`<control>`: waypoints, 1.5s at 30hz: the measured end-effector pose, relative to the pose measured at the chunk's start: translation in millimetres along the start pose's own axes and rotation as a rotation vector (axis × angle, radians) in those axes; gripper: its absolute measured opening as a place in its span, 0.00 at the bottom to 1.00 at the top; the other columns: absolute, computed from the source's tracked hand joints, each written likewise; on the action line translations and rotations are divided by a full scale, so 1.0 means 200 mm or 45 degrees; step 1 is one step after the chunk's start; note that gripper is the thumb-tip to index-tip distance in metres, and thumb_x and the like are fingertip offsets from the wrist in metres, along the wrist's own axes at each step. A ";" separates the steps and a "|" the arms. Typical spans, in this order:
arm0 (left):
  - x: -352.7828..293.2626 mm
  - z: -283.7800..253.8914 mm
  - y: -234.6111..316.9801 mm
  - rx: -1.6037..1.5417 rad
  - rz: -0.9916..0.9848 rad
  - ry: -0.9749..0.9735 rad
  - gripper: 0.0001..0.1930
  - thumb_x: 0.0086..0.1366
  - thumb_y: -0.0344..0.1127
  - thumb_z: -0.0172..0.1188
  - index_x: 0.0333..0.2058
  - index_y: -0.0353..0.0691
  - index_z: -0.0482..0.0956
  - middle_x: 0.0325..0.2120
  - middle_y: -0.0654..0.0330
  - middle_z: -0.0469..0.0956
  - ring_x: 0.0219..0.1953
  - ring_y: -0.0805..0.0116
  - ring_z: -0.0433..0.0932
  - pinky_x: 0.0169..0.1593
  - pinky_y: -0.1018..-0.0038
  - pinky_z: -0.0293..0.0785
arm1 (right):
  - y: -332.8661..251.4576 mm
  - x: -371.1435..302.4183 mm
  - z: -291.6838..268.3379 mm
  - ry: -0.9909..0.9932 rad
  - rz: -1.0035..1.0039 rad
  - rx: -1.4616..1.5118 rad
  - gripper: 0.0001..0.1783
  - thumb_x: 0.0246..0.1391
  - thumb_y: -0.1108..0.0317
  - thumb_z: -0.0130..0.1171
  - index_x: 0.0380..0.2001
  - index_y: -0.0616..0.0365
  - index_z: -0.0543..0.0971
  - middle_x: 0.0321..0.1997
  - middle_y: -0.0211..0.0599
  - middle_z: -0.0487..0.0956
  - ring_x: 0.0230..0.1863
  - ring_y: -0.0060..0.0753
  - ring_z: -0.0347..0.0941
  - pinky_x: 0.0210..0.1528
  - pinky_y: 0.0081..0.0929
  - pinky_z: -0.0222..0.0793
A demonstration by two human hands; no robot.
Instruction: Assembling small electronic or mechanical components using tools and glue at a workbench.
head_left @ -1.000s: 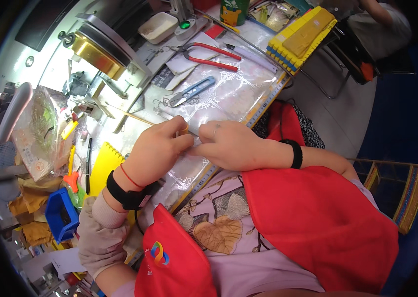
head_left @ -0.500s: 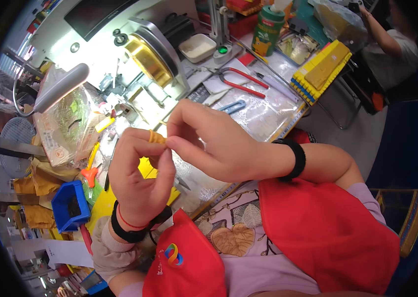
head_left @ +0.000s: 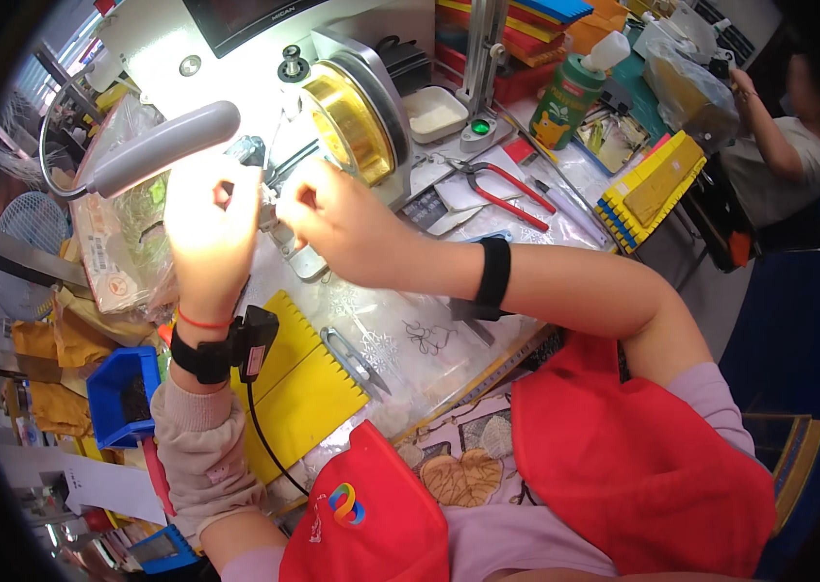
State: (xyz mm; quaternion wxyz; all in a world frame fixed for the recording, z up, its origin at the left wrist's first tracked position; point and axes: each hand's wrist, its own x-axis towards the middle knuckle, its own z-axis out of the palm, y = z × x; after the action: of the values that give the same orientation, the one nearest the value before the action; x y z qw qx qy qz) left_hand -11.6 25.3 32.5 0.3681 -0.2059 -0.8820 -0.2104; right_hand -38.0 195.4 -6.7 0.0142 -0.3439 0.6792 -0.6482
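Note:
Under the lamp, my left hand [head_left: 211, 228] is closed with its fingers curled at a small metal clamp-like fixture [head_left: 307, 173]. Strong glare washes out that hand. My right hand [head_left: 344, 221] faces it from the right, thumb and fingers pinched together close to the fixture. Whatever lies between the fingertips is too bright and small to make out. Just beyond the right hand stands a machine with a gold-coloured wheel [head_left: 360, 126] in a grey housing.
The grey lamp head [head_left: 167, 145] hangs over my left hand. A yellow folder [head_left: 303, 388] and tweezers [head_left: 357, 361] lie nearer me. Red-handled pliers [head_left: 512, 202], a white tray [head_left: 435, 113] and a green canister [head_left: 567, 102] stand right. A blue bin [head_left: 111, 398] sits left; another person [head_left: 779, 155] is far right.
Both hands have moved forward, from in front of me to the fixture under the lamp. The yellow folder and tweezers are now uncovered. The view has shifted a little.

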 end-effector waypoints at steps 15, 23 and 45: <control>-0.19 -0.22 0.01 0.214 -0.368 -0.268 0.15 0.60 0.18 0.43 0.45 0.29 0.70 0.41 0.42 0.71 0.46 0.43 0.72 0.52 0.60 0.68 | 0.10 0.17 0.08 0.070 0.217 0.589 0.07 0.62 0.69 0.53 0.34 0.62 0.70 0.29 0.32 0.72 0.27 0.21 0.71 0.30 0.22 0.70; -0.24 -0.20 0.09 0.585 -0.403 -0.607 0.14 0.58 0.26 0.55 0.44 0.32 0.68 0.35 0.44 0.76 0.37 0.47 0.78 0.39 0.59 0.74 | 0.10 0.19 0.05 0.021 0.241 0.297 0.09 0.61 0.68 0.54 0.31 0.62 0.69 0.22 0.33 0.73 0.22 0.21 0.70 0.27 0.20 0.66; -0.07 -0.31 0.34 -0.579 -0.791 -0.669 0.17 0.68 0.26 0.53 0.54 0.31 0.64 0.42 0.50 0.77 0.42 0.57 0.81 0.46 0.63 0.78 | -0.14 -0.25 -0.33 0.211 0.330 0.469 0.15 0.64 0.68 0.51 0.51 0.59 0.66 0.28 0.25 0.69 0.21 0.13 0.62 0.23 0.14 0.58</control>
State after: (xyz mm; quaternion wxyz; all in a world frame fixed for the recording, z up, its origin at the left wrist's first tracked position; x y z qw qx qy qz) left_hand 67.6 45.8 75.9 -0.0027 -0.0538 -0.8967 -0.4394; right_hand -17.9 279.5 6.3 0.1041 -0.1909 0.5868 -0.7800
